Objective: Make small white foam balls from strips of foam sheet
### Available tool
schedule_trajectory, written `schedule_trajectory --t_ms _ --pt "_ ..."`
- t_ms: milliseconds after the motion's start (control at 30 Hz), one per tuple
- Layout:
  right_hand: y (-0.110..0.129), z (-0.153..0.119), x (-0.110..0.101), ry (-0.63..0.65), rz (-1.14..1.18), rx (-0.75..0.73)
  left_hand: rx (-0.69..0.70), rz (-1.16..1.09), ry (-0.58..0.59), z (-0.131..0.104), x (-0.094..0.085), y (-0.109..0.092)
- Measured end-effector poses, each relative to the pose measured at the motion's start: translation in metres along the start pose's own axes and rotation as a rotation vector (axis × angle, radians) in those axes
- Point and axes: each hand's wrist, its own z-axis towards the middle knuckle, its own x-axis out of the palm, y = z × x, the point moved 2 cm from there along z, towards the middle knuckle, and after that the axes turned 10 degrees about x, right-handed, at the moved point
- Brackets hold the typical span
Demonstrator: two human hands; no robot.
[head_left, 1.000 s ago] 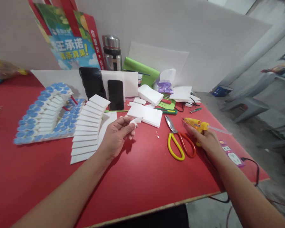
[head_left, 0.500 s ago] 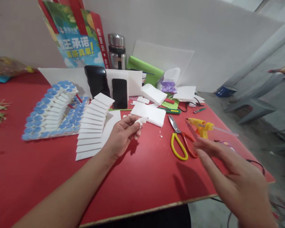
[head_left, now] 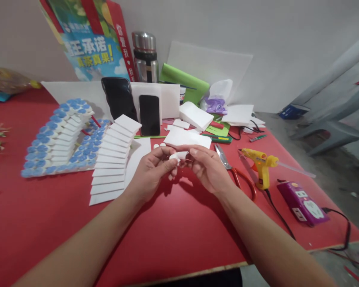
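Observation:
Between my hands is a small white curled piece. My left hand pinches its left end between thumb and fingers. At its right end, the thumb and fingers of my right hand close on it. Both hands are just above the red table. White foam steps fanned in a curved stair stand left of my left hand. Behind the hands lies a stack of white sheets. Red-handled scissors are partly covered by my right hand and forearm.
A yellow glue gun and a purple power socket box are at the right, with cables. A blue-and-white stair model stands left. Behind are two phones, a steel flask, a bag and a green cutter.
My right hand has moved left from near the glue gun and closed on the white piece beside my left hand. The view has shifted slightly, and the purple socket box shows fully.

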Motion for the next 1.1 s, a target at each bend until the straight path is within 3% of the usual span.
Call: schedule_trajectory --t_ms 167,467,733,1100 --pt "0.0036 -0.0012 0.0029 -0.001 -0.036 -0.062 0.032 0.064 -0.038 -0.0003 -0.0005 -0.0001" --pt "-0.0009 -0.0009 0.0056 -0.016 -0.013 -0.009 0.055 0.085 -0.058 0.0017 -0.0042 0.0017" --pt "0.0031 -0.0057 0.0057 0.007 -0.177 -0.117 0.044 0.113 -0.083 0.0016 -0.0038 0.002" --pt "-0.001 -0.0031 0.0048 0.003 -0.17 -0.165 0.047 0.12 -0.115 0.003 0.0005 -0.0008"
